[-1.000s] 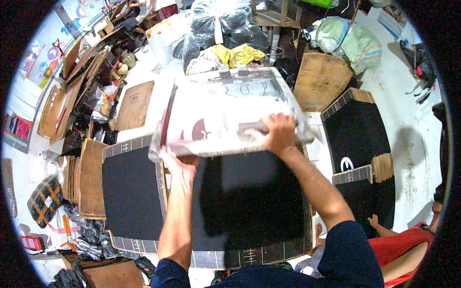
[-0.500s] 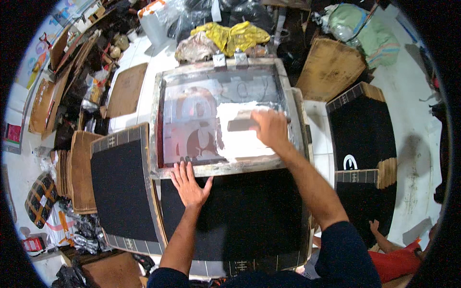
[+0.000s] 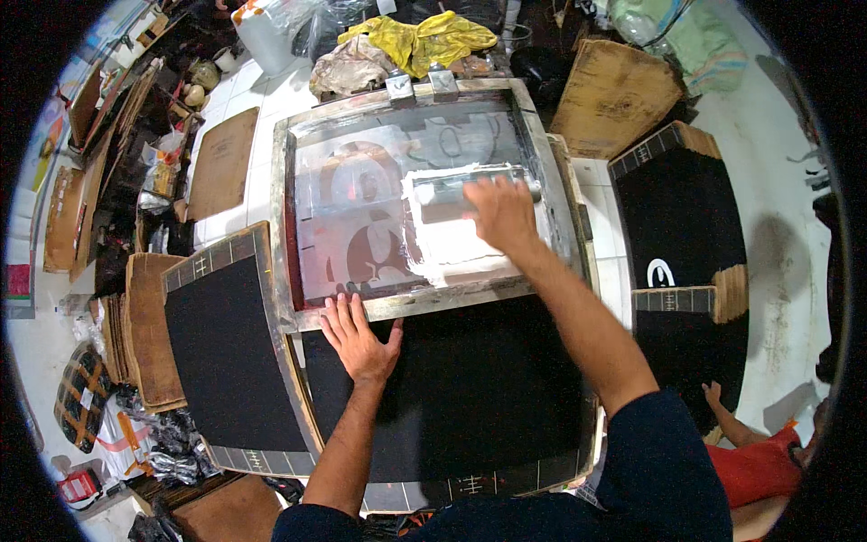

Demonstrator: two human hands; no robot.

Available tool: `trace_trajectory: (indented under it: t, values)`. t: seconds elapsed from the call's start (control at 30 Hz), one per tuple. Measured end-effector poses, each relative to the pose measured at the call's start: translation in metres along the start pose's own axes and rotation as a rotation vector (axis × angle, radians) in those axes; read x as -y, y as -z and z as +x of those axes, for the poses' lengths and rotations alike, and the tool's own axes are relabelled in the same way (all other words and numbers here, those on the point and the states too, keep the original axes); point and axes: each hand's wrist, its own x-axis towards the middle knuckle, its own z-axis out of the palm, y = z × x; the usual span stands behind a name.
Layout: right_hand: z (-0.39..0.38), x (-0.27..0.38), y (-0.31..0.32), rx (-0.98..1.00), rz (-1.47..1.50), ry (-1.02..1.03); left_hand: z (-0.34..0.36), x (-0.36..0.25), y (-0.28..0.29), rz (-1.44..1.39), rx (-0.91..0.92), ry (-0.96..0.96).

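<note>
A framed printing screen lies over the far part of a black-covered board. Its mesh shows curved grey shapes at the left and carries thick white ink at the right. My right hand is closed on a squeegee in that ink, toward the screen's upper right. My left hand is open, fingers spread on the screen's near edge and palm over the black surface. Two metal blocks sit on the far edge of the screen.
Black-covered boards stand left and right, the latter with a white print. Behind are yellow and grimy cloths, plywood and plastic bags. Clutter lines the left wall. A co-worker in red reaches in at lower right.
A second ago both hands held the screen raised; it now lies down. My left hand has loosened and spread flat. My right hand has moved the squeegee away from me through the ink.
</note>
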Motion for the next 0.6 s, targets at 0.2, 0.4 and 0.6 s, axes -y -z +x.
trace_trajectory:
  t: [0.2, 0.4, 0.6]
  values:
    - [-0.034, 0.011, 0.027, 0.135, 0.071, 0.003, 0.001, 0.0, 0.001, -0.017, -0.004, 0.006]
    - [0.074, -0.014, -0.012, -0.127, 0.009, -0.034, 0.002, -0.001, 0.001, -0.001, -0.032, 0.007]
    - [0.056, -0.012, -0.014, 0.008, 0.008, -0.034, 0.002, -0.002, 0.003, -0.003, -0.003, 0.01]
